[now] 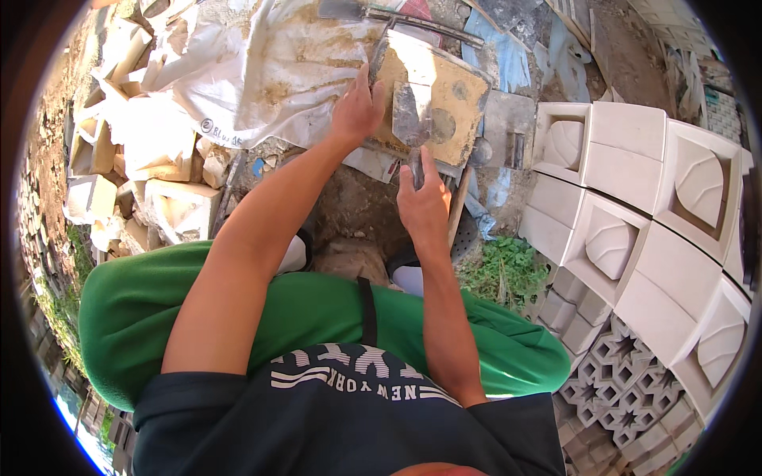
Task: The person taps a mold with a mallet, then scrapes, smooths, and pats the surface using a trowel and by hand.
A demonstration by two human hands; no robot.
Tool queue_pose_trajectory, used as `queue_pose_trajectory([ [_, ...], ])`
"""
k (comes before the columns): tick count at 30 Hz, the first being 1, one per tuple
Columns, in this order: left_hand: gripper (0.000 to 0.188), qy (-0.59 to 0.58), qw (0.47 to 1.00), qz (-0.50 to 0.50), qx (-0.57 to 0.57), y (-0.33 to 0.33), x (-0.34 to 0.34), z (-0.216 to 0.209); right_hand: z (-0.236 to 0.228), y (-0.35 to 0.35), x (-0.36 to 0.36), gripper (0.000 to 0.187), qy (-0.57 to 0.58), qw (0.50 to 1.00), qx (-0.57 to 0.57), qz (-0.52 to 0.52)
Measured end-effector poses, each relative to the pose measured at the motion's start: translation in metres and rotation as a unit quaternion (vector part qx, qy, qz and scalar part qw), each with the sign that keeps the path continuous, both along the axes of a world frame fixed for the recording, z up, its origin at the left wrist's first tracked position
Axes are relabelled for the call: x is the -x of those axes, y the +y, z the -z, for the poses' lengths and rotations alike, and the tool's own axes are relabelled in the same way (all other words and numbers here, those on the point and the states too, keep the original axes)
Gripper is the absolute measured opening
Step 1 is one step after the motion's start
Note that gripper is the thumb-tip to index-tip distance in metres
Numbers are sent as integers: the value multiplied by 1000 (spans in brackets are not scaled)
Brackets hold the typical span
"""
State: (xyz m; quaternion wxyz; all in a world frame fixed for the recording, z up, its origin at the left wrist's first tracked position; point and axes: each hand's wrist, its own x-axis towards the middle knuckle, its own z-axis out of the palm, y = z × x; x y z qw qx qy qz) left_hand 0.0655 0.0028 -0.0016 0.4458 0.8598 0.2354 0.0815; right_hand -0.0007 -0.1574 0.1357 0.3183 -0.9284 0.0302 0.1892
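In front of me lies a square yellowish mold board (458, 89) with a dark rim and a sunlit pale patch. A flat grey metal trowel (411, 119) rests over its middle, blade pointing away from me. My right hand (424, 202) is closed round the trowel's dark handle, index finger stretched along it and thumb on the other side. My left hand (359, 111) is at the board's left edge, its fingers stretched out and apart; whether it presses the edge I cannot tell.
A dusty white sheet (270, 79) spreads to the left, beside broken pale blocks (178, 206). On the right stand stacked cream blocks with recessed leaf shapes (609, 246) and star-pattern lattice blocks (623, 377). A grey metal plate (508, 119) adjoins the board. Green weeds (504, 274) grow near my right knee.
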Motion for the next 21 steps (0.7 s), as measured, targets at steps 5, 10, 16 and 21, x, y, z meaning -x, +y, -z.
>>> queue_pose_trajectory([
  [5,61,49,998,-6,38,0,-5,-12,9,5,-24,56,-40,999,15,-31],
  [10,50,25,999,-30,-17,1,-2,-8,5,8,-30,57,51,998,26,-15],
  [16,47,-13,1000,-22,3,2,-7,-8,8,19,-45,57,-26,998,44,-42],
  [21,46,-13,999,-29,3,1,-5,0,37,17,-28,56,-64,998,4,-29],
])
